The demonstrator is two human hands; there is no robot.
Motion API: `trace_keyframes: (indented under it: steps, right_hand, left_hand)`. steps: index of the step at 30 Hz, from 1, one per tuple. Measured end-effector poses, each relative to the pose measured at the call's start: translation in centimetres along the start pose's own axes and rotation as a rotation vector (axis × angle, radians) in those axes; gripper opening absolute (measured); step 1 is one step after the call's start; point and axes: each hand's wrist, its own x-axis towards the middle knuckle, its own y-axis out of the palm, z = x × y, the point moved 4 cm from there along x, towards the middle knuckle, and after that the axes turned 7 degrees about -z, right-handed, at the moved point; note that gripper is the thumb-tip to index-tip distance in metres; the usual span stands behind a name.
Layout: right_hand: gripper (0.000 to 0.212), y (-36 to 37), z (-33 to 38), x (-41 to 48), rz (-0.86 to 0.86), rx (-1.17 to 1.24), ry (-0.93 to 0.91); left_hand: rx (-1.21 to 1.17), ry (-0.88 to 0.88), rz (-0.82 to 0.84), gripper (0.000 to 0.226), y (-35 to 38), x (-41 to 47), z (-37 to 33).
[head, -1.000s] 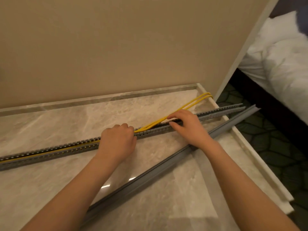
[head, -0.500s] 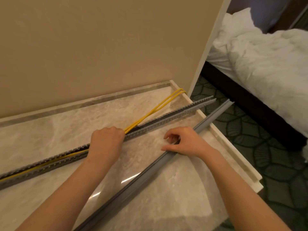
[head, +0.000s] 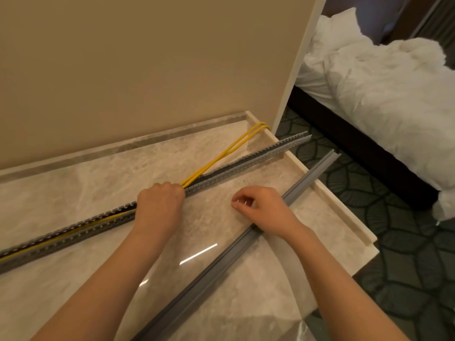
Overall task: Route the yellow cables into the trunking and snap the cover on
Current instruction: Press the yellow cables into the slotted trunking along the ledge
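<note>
Across the marble worktop [head: 103, 183] runs the slotted grey trunking [head: 73, 233], lower left to upper right. Left hand [head: 158, 207] fisted on it mid-frame, fingers curled shut over the yellow cables [head: 221, 153], which leave the channel toward upper right. Right hand [head: 264, 209] loosely curled, holding nothing, wrist over the grey cover [head: 209, 271], lying diagonally.

One view only, head-worn, looking forward and steeply down from close above the marble counter [head: 283, 244]. Faces the beige wall [head: 147, 70] along the counter's far edge. Wide-angle, bending lines toward the frame borders. Takes in the counter's far right corner, plus bed [head: 381, 94] and patterned carpet [head: 406, 242] beyond its right edge. No second view sharing anything.
</note>
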Motion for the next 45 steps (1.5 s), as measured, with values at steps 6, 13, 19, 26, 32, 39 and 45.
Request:
trace_keyframes:
  steps: [6,13,19,26,32,39,45]
  right_hand:
    - [0.029,-1.1,0.6,4.9,-0.139,-0.092,-0.061]
    - [0.051,-1.8,-2.5,11.1,0.003,-0.349,0.173]
    - [0.075,-3.3,-3.8,14.9,-0.175,0.431,0.589]
    - [0.043,-3.4,-5.5,15.9,-0.418,1.409,1.138]
    - [0.064,-4.1,-6.9,16.9,-0.467,1.715,1.109]
    - [0.072,-4.9,-7.4,17.0,-0.381,1.88,0.892]
    - [0.064,-6.0,-8.3,16.8,-0.521,1.861,0.942]
  left_hand:
    - [-0.121,0.013,-0.141,0.028,0.9,-1.6,-0.5]
    - [-0.184,-0.02,-0.135,0.034,1.4,-1.7,-0.7]
    - [-0.141,0.0,-0.079,0.032,0.9,-1.9,-1.1]
    - [-0.226,-0.021,-0.093,0.033,1.4,-1.5,-0.5]
    - [-0.248,0.0,-0.113,0.033,2.1,-1.6,0.4]
    - [-0.282,-0.025,-0.156,0.023,1.8,-1.0,1.2]
    - [-0.271,-0.051,-0.116,0.022,1.8,-1.0,1.3]
